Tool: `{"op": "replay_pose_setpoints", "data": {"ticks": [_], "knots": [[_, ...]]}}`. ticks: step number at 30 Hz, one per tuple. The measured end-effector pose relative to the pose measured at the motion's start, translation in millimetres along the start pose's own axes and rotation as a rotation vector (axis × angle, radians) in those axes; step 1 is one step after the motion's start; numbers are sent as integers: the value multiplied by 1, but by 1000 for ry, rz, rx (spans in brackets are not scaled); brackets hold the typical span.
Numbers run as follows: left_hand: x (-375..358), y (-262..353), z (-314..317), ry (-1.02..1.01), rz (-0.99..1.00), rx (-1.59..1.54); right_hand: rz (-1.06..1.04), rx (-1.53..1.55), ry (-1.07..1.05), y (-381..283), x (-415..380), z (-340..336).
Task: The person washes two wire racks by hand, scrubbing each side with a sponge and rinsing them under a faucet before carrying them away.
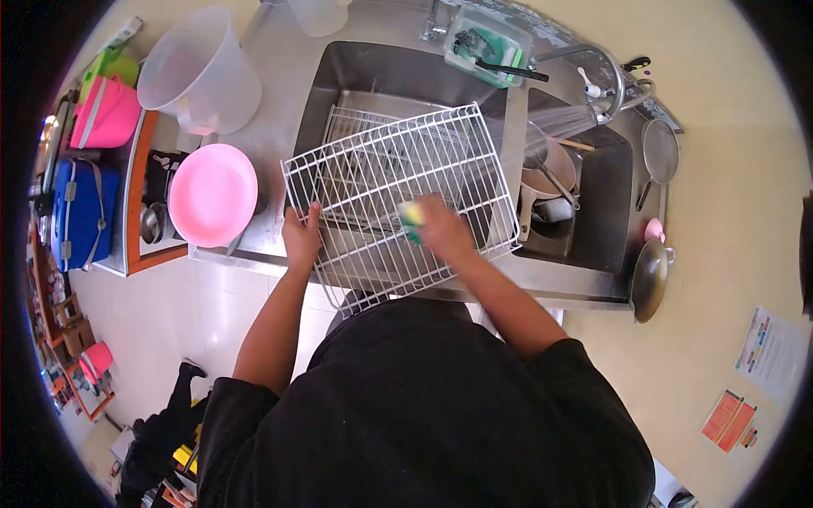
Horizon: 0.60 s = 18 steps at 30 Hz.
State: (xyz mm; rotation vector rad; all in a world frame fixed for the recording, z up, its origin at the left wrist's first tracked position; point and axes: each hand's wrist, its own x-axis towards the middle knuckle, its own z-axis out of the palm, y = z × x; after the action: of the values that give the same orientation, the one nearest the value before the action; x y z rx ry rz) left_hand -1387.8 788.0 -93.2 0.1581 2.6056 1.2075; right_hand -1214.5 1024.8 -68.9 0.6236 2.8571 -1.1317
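The steel counter [279, 76] carries two sinks. The left sink [381, 72] holds a second wire rack [351, 123]; the right sink [611, 233] holds a pan [563, 161] and a long-handled utensil [559, 182], with other ware too jumbled to tell. The white wire rack [398, 179] slants over the left sink, reaching past the counter's near edge. A clear bucket [203, 72] stands towards the far left corner, a pink basin [213, 195] at the near left corner. At the far edge, a clear tub [523, 46] holds a green scrubber [474, 42] and a black-handled tool [512, 69]. The left hand [302, 241] grips the rack's left edge; the right hand [445, 227], fingers closed, presses a yellow-green sponge [411, 218] against its bars.
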Motion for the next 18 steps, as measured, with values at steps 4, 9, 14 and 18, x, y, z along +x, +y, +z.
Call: {"op": "replay_pose_setpoints", "data": {"ticks": [4,9,14,18], "knots": [[0,0,3,-7,-47,-9,294,-309,115,67,-14,-72],[-1,-8,11,47,38,29,341,-123,328,49,6,-28],[-1,-12,8,35,62,70,-53,-41,0,-35,49,42],[-7,-3,2,44,69,79,176,152,127,23,90,-35]]}}
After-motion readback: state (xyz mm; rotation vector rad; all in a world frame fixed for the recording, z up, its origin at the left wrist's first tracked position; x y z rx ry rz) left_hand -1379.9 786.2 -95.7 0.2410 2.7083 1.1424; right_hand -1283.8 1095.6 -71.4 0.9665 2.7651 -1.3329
